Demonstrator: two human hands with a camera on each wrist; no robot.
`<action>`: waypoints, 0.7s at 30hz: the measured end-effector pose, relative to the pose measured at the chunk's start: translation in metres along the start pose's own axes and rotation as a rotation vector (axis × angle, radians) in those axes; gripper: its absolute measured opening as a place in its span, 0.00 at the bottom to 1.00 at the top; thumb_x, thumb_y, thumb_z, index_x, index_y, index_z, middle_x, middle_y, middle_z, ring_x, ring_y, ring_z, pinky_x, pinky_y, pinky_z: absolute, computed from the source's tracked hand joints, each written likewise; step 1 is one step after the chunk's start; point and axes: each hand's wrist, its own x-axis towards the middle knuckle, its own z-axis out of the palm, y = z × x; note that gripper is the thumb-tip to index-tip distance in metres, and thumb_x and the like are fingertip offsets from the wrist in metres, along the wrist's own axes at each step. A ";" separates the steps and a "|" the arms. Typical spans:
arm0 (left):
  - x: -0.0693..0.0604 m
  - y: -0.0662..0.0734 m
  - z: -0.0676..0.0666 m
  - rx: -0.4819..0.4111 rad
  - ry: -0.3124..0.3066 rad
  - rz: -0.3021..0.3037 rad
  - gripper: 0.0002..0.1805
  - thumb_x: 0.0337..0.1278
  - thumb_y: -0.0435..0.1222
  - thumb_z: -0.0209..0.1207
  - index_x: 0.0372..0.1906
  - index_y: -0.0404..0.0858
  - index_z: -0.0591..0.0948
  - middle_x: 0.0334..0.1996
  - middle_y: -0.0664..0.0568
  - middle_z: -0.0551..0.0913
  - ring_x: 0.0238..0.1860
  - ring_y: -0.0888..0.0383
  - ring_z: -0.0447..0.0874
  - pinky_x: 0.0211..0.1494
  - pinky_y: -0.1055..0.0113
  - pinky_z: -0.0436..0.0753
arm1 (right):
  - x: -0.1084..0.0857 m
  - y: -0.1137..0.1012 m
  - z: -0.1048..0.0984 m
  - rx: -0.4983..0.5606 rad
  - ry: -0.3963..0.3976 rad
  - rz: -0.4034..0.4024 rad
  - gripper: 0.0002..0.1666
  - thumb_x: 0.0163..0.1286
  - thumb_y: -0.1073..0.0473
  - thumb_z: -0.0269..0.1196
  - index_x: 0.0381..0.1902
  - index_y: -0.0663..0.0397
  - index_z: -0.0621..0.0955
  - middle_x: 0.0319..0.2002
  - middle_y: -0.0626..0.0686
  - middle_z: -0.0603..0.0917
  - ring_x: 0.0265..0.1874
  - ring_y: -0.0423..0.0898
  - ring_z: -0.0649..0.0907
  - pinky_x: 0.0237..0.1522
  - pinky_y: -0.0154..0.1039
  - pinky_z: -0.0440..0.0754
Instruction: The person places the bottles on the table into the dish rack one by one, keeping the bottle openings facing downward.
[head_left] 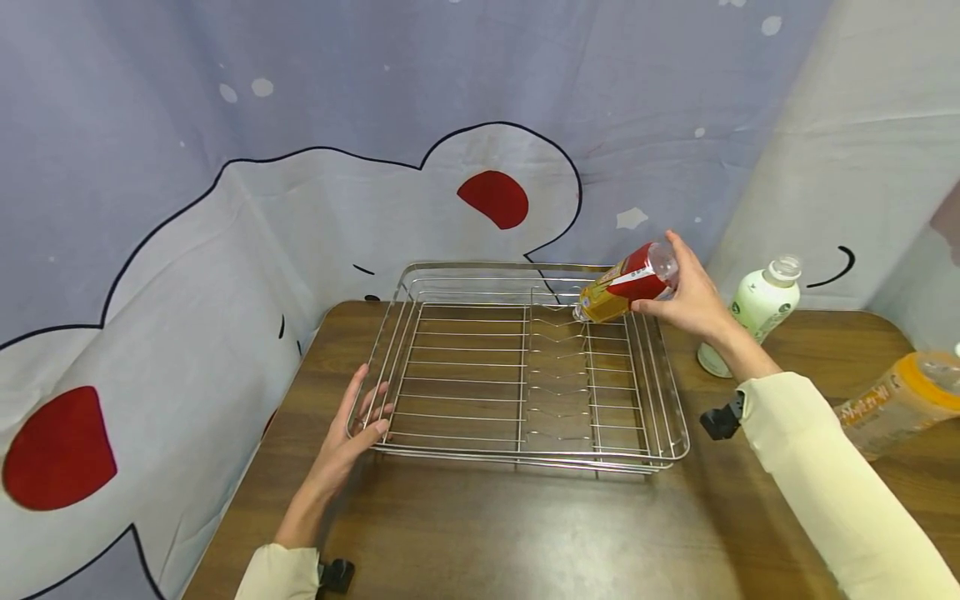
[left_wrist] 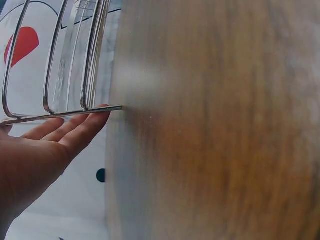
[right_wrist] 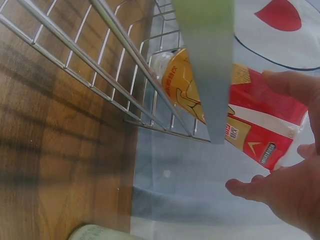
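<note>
A metal wire dish rack (head_left: 517,454) stands on the wooden table. At its front left corner, my left hand (head_left: 341,446) grips the rim between thumb and fingers. In the left wrist view, the fingers (left_wrist: 82,135) lie against a wire of the rack. My right hand (head_left: 697,304) holds a clear plastic bottle with a red and yellow label (head_left: 626,287) by its base end. The bottle slants, mouth down and to the left, its neck among the wires at the rack's back right. The right wrist view shows the same bottle (right_wrist: 262,102) behind a blurred pale strip.
Right of the rack stands a bottle with a pale green label (head_left: 765,296), partly behind the right wrist. Farther right is a clear bottle with an orange band (head_left: 892,400), partly hidden by the sleeve. A patterned curtain (head_left: 337,225) hangs behind the table (head_left: 480,533).
</note>
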 end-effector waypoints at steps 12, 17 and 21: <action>0.002 0.000 0.001 0.002 -0.012 0.004 0.47 0.68 0.27 0.51 0.80 0.46 0.37 0.75 0.31 0.48 0.68 0.42 0.65 0.59 0.63 0.77 | -0.019 -0.016 -0.024 -0.034 0.068 -0.054 0.65 0.51 0.61 0.76 0.78 0.58 0.50 0.76 0.66 0.51 0.74 0.64 0.52 0.69 0.66 0.51; 0.002 0.000 0.001 0.006 -0.015 0.020 0.46 0.68 0.26 0.50 0.80 0.49 0.38 0.75 0.30 0.48 0.67 0.44 0.67 0.59 0.68 0.75 | -0.030 -0.027 -0.038 -0.047 0.106 -0.106 0.61 0.51 0.61 0.75 0.77 0.60 0.53 0.75 0.65 0.55 0.73 0.63 0.55 0.68 0.65 0.54; 0.002 -0.001 0.001 0.001 -0.004 0.022 0.46 0.68 0.25 0.50 0.80 0.52 0.39 0.74 0.29 0.49 0.66 0.47 0.69 0.58 0.68 0.76 | -0.040 -0.036 -0.049 -0.014 0.150 -0.134 0.56 0.53 0.64 0.74 0.75 0.60 0.57 0.73 0.64 0.60 0.71 0.62 0.60 0.65 0.65 0.61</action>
